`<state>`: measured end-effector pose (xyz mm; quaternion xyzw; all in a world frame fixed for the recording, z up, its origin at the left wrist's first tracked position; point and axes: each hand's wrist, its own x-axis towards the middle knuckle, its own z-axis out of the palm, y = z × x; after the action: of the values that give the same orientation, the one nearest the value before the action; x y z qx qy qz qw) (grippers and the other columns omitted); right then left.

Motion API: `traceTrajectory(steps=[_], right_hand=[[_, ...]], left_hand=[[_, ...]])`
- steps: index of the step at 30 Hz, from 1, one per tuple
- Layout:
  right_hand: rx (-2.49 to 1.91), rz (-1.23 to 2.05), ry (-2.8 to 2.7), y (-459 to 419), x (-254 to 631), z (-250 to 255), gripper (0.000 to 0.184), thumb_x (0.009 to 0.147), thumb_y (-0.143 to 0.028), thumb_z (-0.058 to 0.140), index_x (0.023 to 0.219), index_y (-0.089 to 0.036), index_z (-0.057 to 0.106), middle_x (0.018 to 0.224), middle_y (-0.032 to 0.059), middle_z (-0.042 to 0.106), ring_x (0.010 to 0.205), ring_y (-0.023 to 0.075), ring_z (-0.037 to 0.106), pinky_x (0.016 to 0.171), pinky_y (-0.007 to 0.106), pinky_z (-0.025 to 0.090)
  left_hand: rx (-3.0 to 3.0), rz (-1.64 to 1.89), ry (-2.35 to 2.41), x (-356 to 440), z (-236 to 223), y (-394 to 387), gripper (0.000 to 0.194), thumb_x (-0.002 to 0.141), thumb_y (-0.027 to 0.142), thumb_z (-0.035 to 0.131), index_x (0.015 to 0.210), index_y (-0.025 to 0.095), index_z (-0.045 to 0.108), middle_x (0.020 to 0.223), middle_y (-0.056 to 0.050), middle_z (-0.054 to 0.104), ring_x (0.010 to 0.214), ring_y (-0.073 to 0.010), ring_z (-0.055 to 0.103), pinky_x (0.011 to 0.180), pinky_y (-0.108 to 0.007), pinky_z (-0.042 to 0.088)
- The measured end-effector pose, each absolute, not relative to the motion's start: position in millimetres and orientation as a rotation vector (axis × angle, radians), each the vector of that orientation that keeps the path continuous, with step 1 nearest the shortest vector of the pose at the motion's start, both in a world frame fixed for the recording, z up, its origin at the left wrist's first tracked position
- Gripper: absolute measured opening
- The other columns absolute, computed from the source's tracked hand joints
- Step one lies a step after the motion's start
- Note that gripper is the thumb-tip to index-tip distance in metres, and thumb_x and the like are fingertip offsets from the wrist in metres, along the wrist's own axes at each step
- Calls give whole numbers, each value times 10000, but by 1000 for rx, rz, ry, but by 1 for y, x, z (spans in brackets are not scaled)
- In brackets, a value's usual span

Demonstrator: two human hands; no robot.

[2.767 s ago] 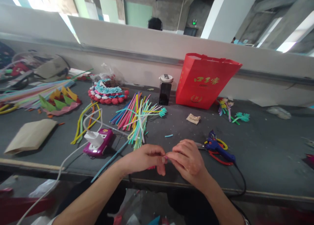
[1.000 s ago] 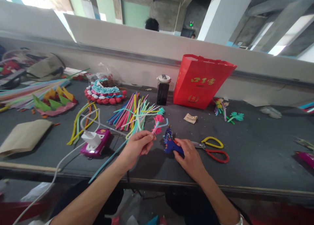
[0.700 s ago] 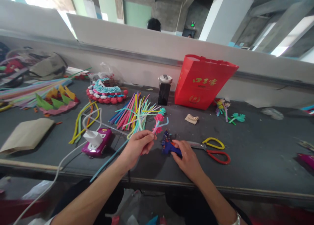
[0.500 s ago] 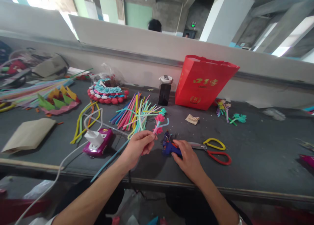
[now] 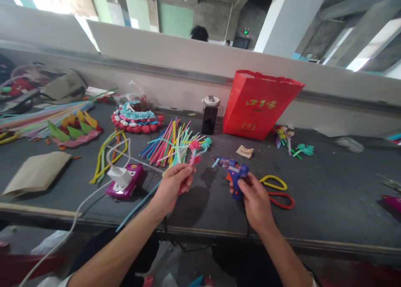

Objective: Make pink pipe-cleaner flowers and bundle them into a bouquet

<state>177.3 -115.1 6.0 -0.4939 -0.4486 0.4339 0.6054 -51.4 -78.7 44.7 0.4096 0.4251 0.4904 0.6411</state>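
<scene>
My left hand (image 5: 176, 186) is closed, pinching the stem of a pink craft flower (image 5: 194, 150) with a second pink bloom and a light blue piece on it. Behind that flower shows a teal flower head (image 5: 206, 143). My right hand (image 5: 254, 196) is wrapped round the handle of a blue glue gun (image 5: 237, 179), lifted off the table with its nozzle pointing left. A short light blue piece (image 5: 215, 163) is at the nozzle; whether it touches, I cannot tell. Scissors with one yellow and one red handle (image 5: 283, 200) lie partly hidden behind my right hand.
Colourful craft stems (image 5: 169, 143) lie in a pile mid-table. A purple power socket (image 5: 133, 182) with a white plug sits left. A phone (image 5: 209, 120) leans on a white-lidded cup (image 5: 211, 100) beside a red bag (image 5: 261, 105). Finished flowers (image 5: 303, 150) lie right.
My right hand has gripped the glue gun and raised it from the table, turning its nozzle to the left. My left hand has shifted slightly left with the pink flower.
</scene>
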Motion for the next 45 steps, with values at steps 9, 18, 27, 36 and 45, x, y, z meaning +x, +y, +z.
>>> traceTrajectory(steps=[9,18,27,36,45], right_hand=[[-1113,1506,-466,-115,171,25,259,743,-382,659,873,-162,616,704,25,641,525,133,545,405,214,320],[-998,1425,-811,-117,176,18,329,639,-195,609,968,-178,593,873,42,639,709,167,587,593,270,444],[-966,1249,-1116,-116,174,1,465,723,-234,640,1167,-228,500,968,45,616,787,179,600,731,332,511],[-1316,159,-1833,-109,183,-4,612,861,-100,424,1448,-254,348,1298,133,479,1208,276,479,1035,519,405],[-1948,-504,-1524,-99,315,3,634,765,-111,455,1394,-167,505,974,148,501,981,339,513,856,517,455]], left_hand=[[936,1091,968,-47,48,-78,218,779,353,661,778,138,623,497,47,491,390,-47,368,423,-206,234],[937,1118,965,-50,50,-78,229,776,360,670,790,137,621,495,53,484,396,-45,354,428,-199,235],[922,1164,952,-52,52,-77,204,784,346,665,789,145,629,506,49,486,408,-49,353,429,-197,246],[908,1288,910,-64,58,-73,189,786,332,662,797,146,633,514,52,470,420,-49,355,447,-195,280],[903,1225,911,-58,55,-75,190,760,337,676,783,153,638,512,39,495,422,-55,362,445,-197,280]])
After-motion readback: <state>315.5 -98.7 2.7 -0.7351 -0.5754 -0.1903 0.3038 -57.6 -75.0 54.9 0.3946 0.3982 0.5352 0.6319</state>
